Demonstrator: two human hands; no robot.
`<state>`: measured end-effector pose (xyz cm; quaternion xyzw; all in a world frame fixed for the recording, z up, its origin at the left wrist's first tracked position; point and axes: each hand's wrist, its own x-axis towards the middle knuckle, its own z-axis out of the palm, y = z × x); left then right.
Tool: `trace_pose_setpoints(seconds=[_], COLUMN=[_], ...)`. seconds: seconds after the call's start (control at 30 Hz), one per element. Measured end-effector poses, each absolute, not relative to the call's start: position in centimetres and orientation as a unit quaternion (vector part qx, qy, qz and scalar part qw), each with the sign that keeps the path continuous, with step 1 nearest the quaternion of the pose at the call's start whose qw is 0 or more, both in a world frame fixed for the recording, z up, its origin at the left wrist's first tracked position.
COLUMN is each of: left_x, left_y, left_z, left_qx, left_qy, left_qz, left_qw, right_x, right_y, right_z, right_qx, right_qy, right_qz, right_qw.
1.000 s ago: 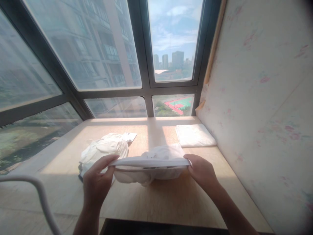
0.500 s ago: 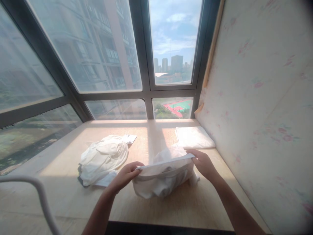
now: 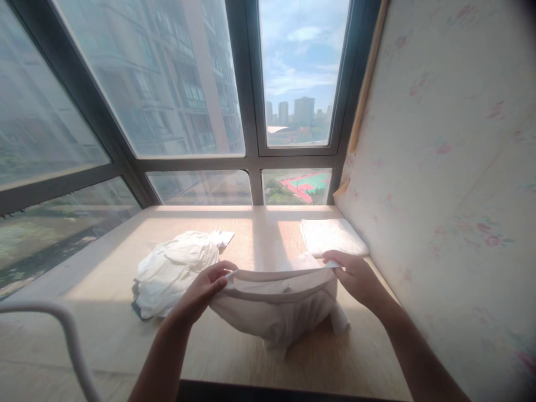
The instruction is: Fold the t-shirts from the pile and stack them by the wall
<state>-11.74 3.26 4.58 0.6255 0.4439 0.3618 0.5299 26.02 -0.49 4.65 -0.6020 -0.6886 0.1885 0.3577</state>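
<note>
Passage exists over the board (image 3: 259,240) directly beyond the cloth (image 3: 280,315) and on its near side. Obstructions: pile (image 3: 176,268), left of the cloth; folded fabric (image 3: 333,237), beyond it to the right; wall (image 3: 456,212), farther right of it.

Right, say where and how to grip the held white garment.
Both ends of the top edge of the garment look best, left hand from the left, right hand from the right: that edge is spread wide, while the rest hangs in folds.

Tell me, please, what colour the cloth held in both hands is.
The cloth is white, greyish where shaded; the head view shows it best.
</note>
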Motion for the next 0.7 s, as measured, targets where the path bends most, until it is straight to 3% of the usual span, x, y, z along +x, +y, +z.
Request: trace_pose_setpoints(seconds=[0.23, 0.33, 0.4, 0.47, 0.57, 0.7], left_x=[-12.5, -11.7, -10.9, -10.2, -9.3, -8.8], left_y=[3.0, 3.9, 5.1, 6.4, 7.4, 7.2], left_z=[9.8, 11.0, 10.6, 9.0, 5.3, 0.8], left_qx=[0.592, 0.586, 0.630, 0.687, 0.739, 0.771], left_qy=[0.459, 0.456, 0.468, 0.489, 0.513, 0.480], left_qz=[0.541, 0.572, 0.531, 0.460, 0.359, 0.277], left_qw=[0.381, 0.348, 0.321, 0.280, 0.249, 0.313], right_x=[25.6, 25.6, 25.6, 25.6, 25.6, 26.4], right_y=[-0.9, 1.1, 2.8, 4.1, 4.6, 3.7], right_z=[11.7, 12.7, 11.8, 9.8, 5.9, 1.6], right_qx=[-0.451, -0.424, -0.479, -0.566, -0.592, -0.554], right_qy=[-0.662, -0.650, -0.671, -0.695, -0.730, -0.710], right_qz=[0.244, 0.269, 0.231, 0.181, 0.241, 0.359], right_qw=[0.547, 0.570, 0.516, 0.404, 0.242, 0.244])
